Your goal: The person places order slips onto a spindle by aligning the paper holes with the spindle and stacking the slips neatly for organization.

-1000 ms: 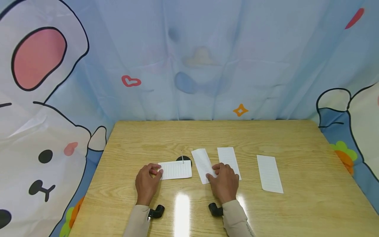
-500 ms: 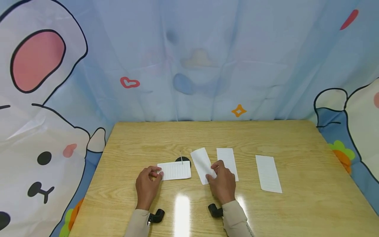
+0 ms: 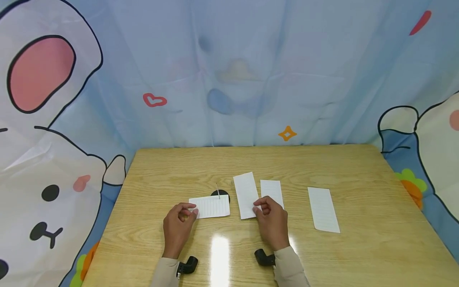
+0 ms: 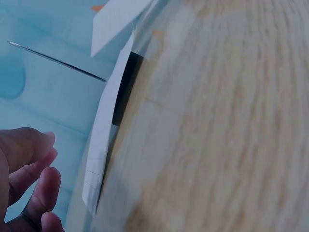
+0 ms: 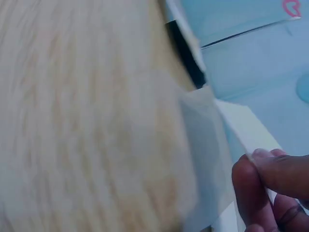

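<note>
A lined paper slip [image 3: 209, 207] lies pierced on a paper spike, over its round black base [image 3: 225, 194]; the thin metal needle [image 4: 58, 61] sticks up through it. My left hand [image 3: 178, 229] is at that slip's left end, fingers loosely bent. In the left wrist view its fingertips [image 4: 48, 140] are apart from the paper. With thumb and fingertips, my right hand [image 3: 273, 224] pinches the lower right edge of another white slip [image 3: 246, 195]. This slip stands tilted right of the spike, lifted off the wood in the right wrist view.
Behind the right hand lies a lined slip [image 3: 271, 189], partly covered by that hand. Farther right is one more lined slip [image 3: 324, 209]. The wooden table [image 3: 172, 167] ends at a blue cartoon curtain [image 3: 251, 79]. Both wrists carry black cameras.
My right hand has raised the pinched slip slightly and turned it more upright. The left hand stays almost in place beside the pierced slip.
</note>
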### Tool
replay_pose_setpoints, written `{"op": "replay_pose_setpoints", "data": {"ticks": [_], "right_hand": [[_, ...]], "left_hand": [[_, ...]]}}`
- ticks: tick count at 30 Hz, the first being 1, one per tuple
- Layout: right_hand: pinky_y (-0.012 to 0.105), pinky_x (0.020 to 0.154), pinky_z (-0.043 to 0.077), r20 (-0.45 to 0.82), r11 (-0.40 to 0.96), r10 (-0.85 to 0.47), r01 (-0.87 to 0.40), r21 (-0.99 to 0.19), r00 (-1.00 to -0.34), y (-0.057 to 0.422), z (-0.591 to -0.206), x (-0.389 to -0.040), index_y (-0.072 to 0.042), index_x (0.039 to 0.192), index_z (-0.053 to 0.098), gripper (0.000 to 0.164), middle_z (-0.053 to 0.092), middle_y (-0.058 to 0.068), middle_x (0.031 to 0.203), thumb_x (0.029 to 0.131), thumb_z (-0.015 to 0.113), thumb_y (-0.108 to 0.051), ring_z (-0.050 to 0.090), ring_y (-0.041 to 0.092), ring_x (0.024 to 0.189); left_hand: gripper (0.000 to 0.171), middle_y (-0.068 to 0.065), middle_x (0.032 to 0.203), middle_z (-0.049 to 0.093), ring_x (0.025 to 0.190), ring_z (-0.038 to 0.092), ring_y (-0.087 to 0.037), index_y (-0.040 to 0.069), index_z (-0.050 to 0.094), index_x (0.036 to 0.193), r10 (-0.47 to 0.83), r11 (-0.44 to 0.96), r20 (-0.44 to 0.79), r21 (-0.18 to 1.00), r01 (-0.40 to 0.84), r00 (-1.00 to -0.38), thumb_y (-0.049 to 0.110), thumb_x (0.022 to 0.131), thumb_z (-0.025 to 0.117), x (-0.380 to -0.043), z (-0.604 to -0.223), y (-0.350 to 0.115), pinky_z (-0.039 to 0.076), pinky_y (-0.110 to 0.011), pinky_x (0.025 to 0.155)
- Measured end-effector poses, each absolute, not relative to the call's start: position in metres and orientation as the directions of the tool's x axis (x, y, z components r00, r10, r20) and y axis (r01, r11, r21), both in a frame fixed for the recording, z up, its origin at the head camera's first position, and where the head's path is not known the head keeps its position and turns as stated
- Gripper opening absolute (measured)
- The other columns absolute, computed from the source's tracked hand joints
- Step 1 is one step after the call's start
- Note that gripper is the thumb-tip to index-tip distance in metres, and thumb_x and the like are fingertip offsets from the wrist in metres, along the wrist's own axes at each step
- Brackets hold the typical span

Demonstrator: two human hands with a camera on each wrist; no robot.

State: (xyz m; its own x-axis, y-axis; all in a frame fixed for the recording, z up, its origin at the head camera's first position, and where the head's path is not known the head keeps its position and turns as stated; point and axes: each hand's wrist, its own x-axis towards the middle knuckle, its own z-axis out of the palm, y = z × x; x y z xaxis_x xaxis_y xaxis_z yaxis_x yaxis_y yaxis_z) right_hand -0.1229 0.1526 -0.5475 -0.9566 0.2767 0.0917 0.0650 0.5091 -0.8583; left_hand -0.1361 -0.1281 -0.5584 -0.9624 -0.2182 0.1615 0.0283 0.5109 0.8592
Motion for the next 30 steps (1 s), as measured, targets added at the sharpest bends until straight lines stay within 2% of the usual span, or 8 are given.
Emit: {"op": "replay_pose_setpoints", "data": {"ticks": [6, 10, 15, 19, 26, 30], "right_hand": [[0.020, 0.065, 0.050, 0.073, 0.344, 0.283, 0.030, -0.939, -0.956, 0.164, -0.544, -0.115, -0.006, 0.100, 0.075, 0.007, 0.075, 0.010, 0.088, 0.094, 0.078, -0.003, 0.066, 0.011, 0.071], [0.021, 0.062, 0.049, 0.072, 0.301, 0.280, 0.016, -0.954, -0.957, 0.167, -0.537, -0.109, -0.006, 0.100, 0.075, 0.007, 0.075, 0.012, 0.088, 0.094, 0.079, -0.004, 0.066, 0.014, 0.069], [0.021, 0.064, 0.051, 0.056, 0.295, 0.246, 0.020, -0.955, -0.968, 0.167, -0.529, -0.102, -0.007, 0.099, 0.075, 0.008, 0.074, 0.011, 0.087, 0.094, 0.081, -0.006, 0.068, 0.015, 0.071], [0.021, 0.065, 0.051, 0.042, 0.299, 0.179, 0.014, -0.954, -0.983, 0.167, -0.524, -0.094, -0.009, 0.098, 0.075, 0.008, 0.072, 0.009, 0.086, 0.094, 0.082, -0.008, 0.065, 0.011, 0.071], [0.022, 0.066, 0.052, -0.007, 0.310, 0.026, 0.015, -0.951, -1.000, 0.169, -0.522, -0.084, -0.010, 0.097, 0.075, 0.007, 0.070, 0.006, 0.087, 0.094, 0.081, -0.007, 0.063, 0.011, 0.072], [0.021, 0.064, 0.051, -0.018, 0.313, -0.098, -0.014, -0.950, -0.995, 0.171, -0.524, -0.081, -0.008, 0.097, 0.074, 0.007, 0.070, 0.005, 0.084, 0.093, 0.080, -0.005, 0.061, 0.008, 0.070]], "left_hand": [[0.009, 0.005, 0.080, 0.069, 0.071, 0.054, -0.013, 0.023, 0.081, 0.098, -0.171, 0.472, 0.174, 0.879, 0.074, -0.970, 0.018, 0.091, 0.085, -0.133, -0.550, -0.126, 0.045, -0.027, 0.070], [0.009, 0.007, 0.085, 0.073, 0.076, 0.056, -0.013, 0.023, 0.080, 0.100, -0.118, 0.436, 0.174, 0.894, 0.106, -0.978, 0.018, 0.094, 0.083, -0.129, -0.542, -0.122, 0.048, -0.027, 0.073], [0.008, 0.009, 0.092, 0.076, 0.082, 0.059, -0.013, 0.019, 0.081, 0.103, -0.053, 0.397, 0.178, 0.907, 0.143, -0.983, 0.019, 0.096, 0.081, -0.125, -0.532, -0.114, 0.049, -0.027, 0.073], [0.011, 0.010, 0.099, 0.077, 0.088, 0.065, -0.011, 0.017, 0.081, 0.106, 0.001, 0.352, 0.169, 0.922, 0.159, -0.986, 0.024, 0.098, 0.080, -0.123, -0.524, -0.108, 0.052, -0.027, 0.072], [0.013, 0.008, 0.114, 0.076, 0.103, 0.068, -0.011, 0.023, 0.079, 0.111, 0.115, 0.286, 0.138, 0.944, 0.165, -0.984, 0.027, 0.099, 0.078, -0.120, -0.515, -0.101, 0.055, -0.031, 0.081], [0.014, 0.007, 0.119, 0.075, 0.104, 0.069, -0.012, 0.024, 0.079, 0.113, 0.178, 0.267, 0.115, 0.950, 0.160, -0.977, 0.027, 0.099, 0.078, -0.119, -0.512, -0.098, 0.057, -0.032, 0.083]]}}
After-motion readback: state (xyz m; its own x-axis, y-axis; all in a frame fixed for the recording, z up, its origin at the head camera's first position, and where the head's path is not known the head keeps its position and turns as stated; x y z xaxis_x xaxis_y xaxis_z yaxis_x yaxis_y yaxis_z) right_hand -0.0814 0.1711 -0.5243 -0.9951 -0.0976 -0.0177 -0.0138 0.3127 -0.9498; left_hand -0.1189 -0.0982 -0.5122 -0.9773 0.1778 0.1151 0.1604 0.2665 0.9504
